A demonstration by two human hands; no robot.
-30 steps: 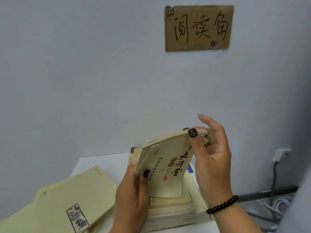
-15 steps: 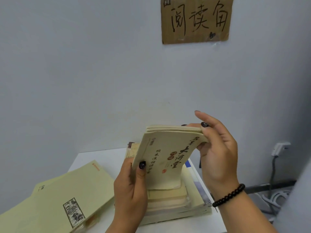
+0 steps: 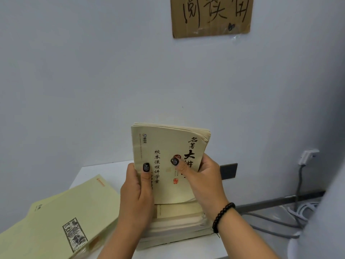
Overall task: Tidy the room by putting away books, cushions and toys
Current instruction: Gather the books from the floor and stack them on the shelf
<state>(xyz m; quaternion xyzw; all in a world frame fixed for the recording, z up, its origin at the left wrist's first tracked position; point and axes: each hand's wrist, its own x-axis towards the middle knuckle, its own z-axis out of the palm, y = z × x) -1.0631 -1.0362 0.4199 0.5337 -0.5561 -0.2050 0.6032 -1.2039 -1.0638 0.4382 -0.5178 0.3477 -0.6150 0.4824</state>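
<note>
Ideally, with the left hand [image 3: 137,195] and right hand [image 3: 203,181] both gripping the upright book [image 3: 166,165], thumbs on its cover, above the stack [image 3: 177,221] at 6 o'clock, lower it flat and square its edges.

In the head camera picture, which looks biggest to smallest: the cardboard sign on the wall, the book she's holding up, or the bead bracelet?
1. Book held upright by the left hand and right hand
2. Cardboard sign, cut off at the top edge and farther away, so these two are unsure
3. Bead bracelet, clearly smallest
</note>
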